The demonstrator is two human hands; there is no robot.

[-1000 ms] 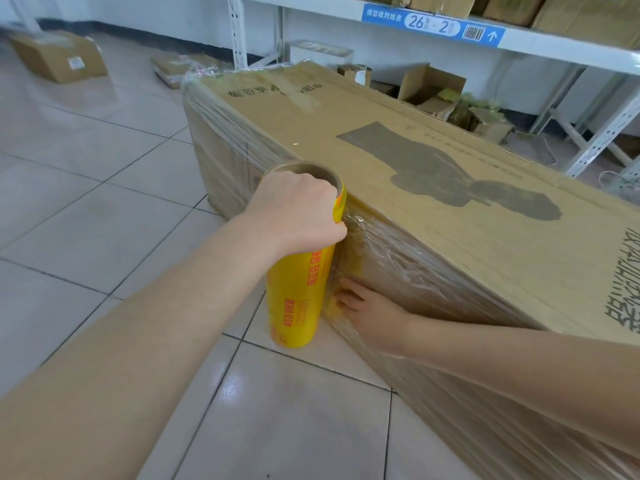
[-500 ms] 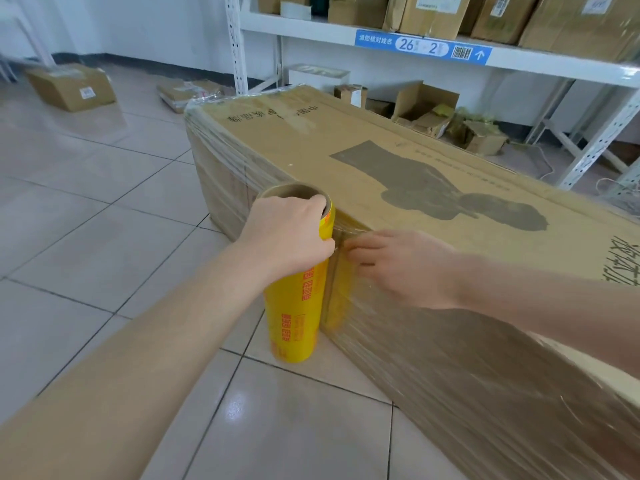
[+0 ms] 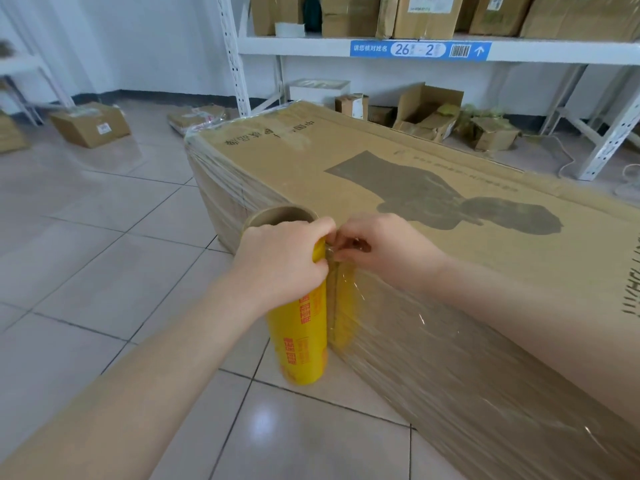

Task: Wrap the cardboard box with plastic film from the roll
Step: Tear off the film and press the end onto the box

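A long cardboard box (image 3: pixel 398 161) lies on the tiled floor, its near side covered in clear plastic film (image 3: pixel 433 348). A yellow film roll (image 3: pixel 304 341) with a brown cardboard core stands upright against the box's near side. My left hand (image 3: pixel 280 258) grips the top of the roll. My right hand (image 3: pixel 377 247) sits at the box's top edge right beside the roll, its fingers pinching the film where it leaves the roll.
A white metal shelf rack (image 3: pixel 381 50) with several boxes stands behind the big box. Small open cartons (image 3: pixel 429 112) lie under it. A closed carton (image 3: pixel 90 124) and a flat wrapped parcel (image 3: pixel 197 117) sit on the floor at the back left.
My right hand has risen from low on the box's side to its top edge and now pinches the film beside the roll. My view has lifted. The left hand stays on the roll.
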